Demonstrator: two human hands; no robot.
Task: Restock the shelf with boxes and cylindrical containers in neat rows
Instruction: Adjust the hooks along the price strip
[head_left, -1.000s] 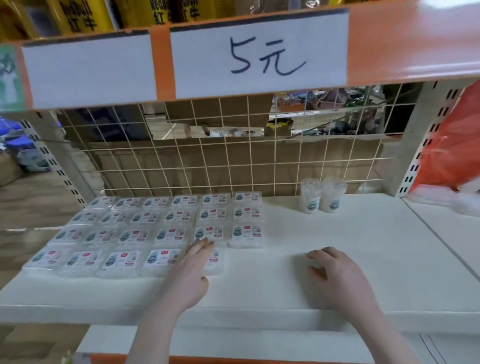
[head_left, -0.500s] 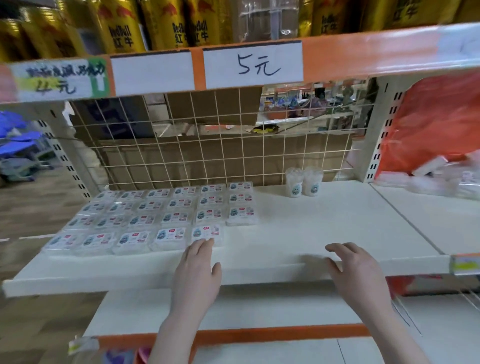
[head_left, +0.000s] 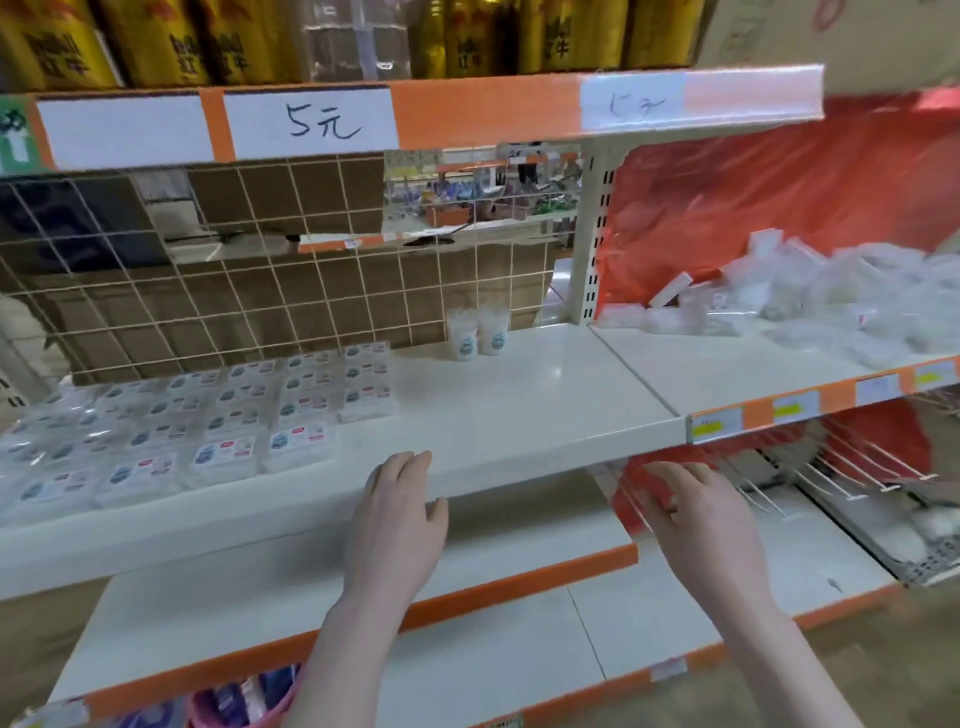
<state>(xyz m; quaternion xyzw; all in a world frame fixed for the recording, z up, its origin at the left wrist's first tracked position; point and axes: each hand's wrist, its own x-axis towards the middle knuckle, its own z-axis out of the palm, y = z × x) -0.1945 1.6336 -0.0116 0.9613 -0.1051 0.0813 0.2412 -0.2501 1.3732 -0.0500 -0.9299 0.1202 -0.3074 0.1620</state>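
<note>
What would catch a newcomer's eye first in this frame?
Probably the red plastic bag at right, spilling a loose heap of clear packets onto the white shelf. On the shelf's left, flat boxes lie in neat rows, with two cylindrical containers behind them. Both empty hands, left and right, hover at the shelf's front edge.
</note>
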